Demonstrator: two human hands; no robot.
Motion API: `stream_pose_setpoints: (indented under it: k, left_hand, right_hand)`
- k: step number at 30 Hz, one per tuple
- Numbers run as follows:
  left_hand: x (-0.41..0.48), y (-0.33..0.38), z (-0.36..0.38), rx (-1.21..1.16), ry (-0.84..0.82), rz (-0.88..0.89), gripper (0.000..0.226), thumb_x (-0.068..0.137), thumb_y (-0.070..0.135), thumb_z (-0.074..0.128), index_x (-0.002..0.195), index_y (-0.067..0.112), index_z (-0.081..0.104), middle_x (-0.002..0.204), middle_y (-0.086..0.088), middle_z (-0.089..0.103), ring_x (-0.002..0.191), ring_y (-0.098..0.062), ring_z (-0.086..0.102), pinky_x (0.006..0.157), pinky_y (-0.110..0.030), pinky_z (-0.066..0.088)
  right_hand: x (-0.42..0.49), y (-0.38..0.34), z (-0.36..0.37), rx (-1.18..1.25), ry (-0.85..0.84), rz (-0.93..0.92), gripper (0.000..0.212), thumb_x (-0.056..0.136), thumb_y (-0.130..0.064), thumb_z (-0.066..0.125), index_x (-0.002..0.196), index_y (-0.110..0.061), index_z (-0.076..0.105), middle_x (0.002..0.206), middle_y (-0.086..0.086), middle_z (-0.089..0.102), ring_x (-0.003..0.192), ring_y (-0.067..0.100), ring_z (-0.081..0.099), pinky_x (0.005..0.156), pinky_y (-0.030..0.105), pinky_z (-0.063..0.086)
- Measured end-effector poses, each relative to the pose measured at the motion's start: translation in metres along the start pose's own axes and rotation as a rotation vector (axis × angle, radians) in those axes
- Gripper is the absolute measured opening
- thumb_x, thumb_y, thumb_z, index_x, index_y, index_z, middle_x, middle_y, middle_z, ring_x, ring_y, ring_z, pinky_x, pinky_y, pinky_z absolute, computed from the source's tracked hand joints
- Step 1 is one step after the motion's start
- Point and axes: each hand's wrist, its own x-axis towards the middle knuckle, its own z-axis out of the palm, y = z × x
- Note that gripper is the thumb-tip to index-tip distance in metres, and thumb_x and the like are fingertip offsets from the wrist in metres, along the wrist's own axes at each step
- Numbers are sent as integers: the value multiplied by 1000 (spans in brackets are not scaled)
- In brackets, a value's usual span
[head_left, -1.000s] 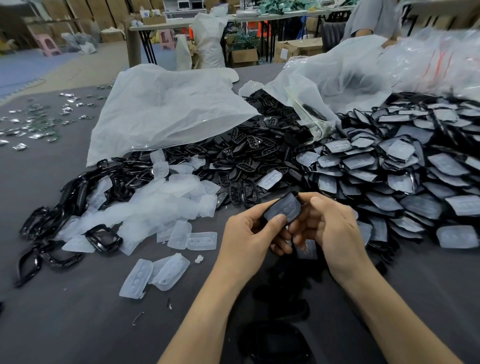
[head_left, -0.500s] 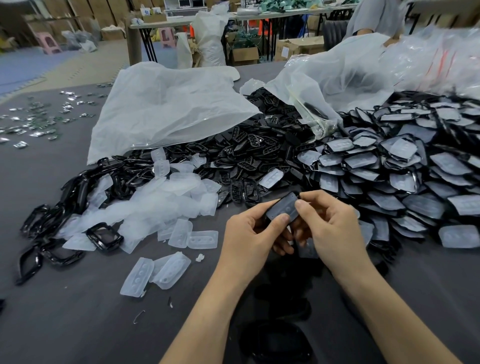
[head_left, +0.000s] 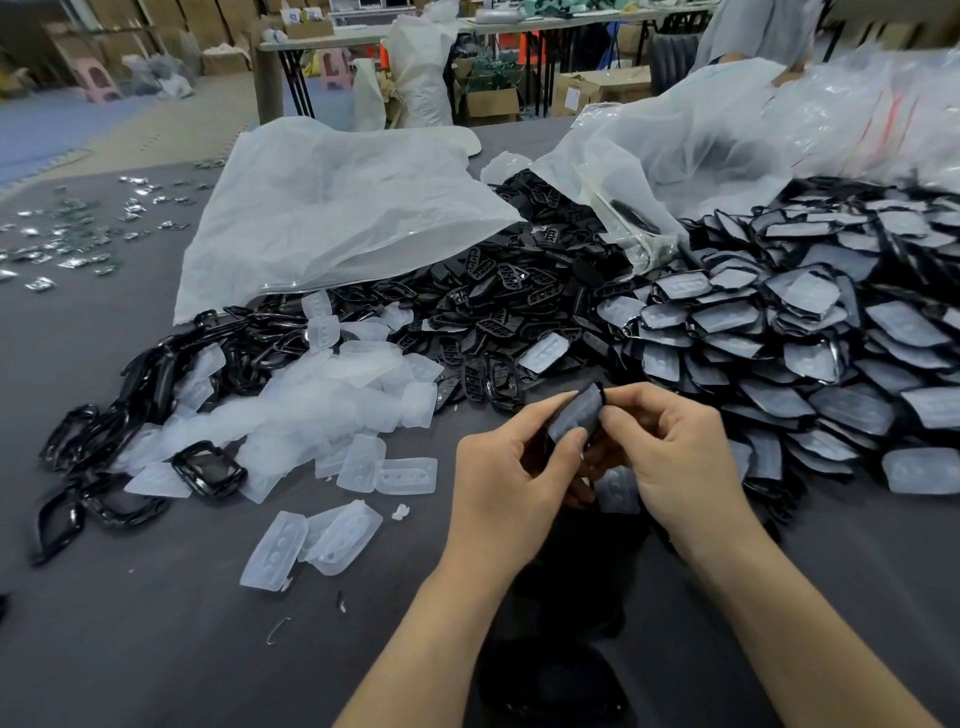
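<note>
Black-rimmed with a milky pad on its face, the small shell (head_left: 575, 417) is sitting tilted just above the near middle of the grey table (head_left: 156, 623). You are pinching it between your left hand (head_left: 511, 480) and right hand (head_left: 670, 467). Loose translucent pads (head_left: 332, 410) are lying left; a heap of pad-faced shells (head_left: 810, 353) is lying right.

cam: head-worn (wide-angle) | faces: forward and down — onto table (head_left: 135, 649) | range: near
</note>
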Motion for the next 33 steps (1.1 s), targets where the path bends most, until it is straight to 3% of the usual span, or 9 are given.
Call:
stream_pose_setpoints:
  k: [5,8,10,14,17,20,23,26,33]
  left_hand:
    - [-1,1,1,-24,18,-21,28,86,21,64,112,30,69,85,20,72,80,2,69,74,-13,51]
    - [0,3,1,-201,16,-134,27,91,12,64,105,35,68,70,4,72,60,-15,70,62,-28,57]
    - [1,4,-1,-298,31,-181,26,93,7,61,102,30,69,61,-2,69,49,-17,66,52,-25,54]
    - [2,6,-1,-368,34,-214,22,93,5,60,101,23,68,57,-4,66,46,-16,63,48,-22,52]
    - [1,6,-1,-368,-5,-221,24,93,4,59,102,24,68,57,-4,66,46,-16,63,49,-23,53]
    - [1,7,-1,-369,-83,-236,27,94,3,57,103,27,67,56,-3,65,45,-14,62,47,-21,51]
    - [-1,7,-3,-327,-135,-230,20,97,8,52,94,19,69,55,-3,65,42,-16,61,42,-22,48]
    - [-2,5,-5,-249,-131,-226,31,100,14,47,76,6,65,52,-8,63,37,-19,58,37,-23,45]
    - [-1,4,-2,-160,-113,-207,25,97,16,52,78,13,69,49,-8,62,35,-19,56,35,-22,42]
  right_hand:
    - [1,-1,-3,19,-26,-27,27,91,2,55,78,-17,69,60,2,69,50,10,63,53,21,53]
    - [1,-2,-5,148,-90,-21,28,96,-2,48,89,-16,71,66,6,70,57,14,64,58,21,54]
    - [1,-1,-4,250,-144,13,31,98,-2,43,96,-15,71,74,9,71,61,16,64,61,23,54]
    - [1,1,-4,306,-170,39,32,98,-3,43,95,-16,72,79,10,71,63,16,63,62,24,54]
    - [1,1,-3,274,-160,33,18,87,-25,58,88,-21,75,74,7,69,62,15,62,61,24,53]
    - [1,2,-1,157,-108,10,19,74,-42,63,82,-27,72,66,2,66,55,13,58,54,22,50]
    - [3,3,0,53,-47,-41,10,83,-30,66,76,-24,67,65,3,64,55,13,56,52,22,47]
    - [2,6,1,-26,-46,-90,18,90,-14,62,74,-21,61,62,-4,61,59,9,56,57,22,46]
    - [3,7,-2,-181,-34,-104,19,91,-16,62,73,-21,59,56,-9,55,52,2,47,54,24,40]
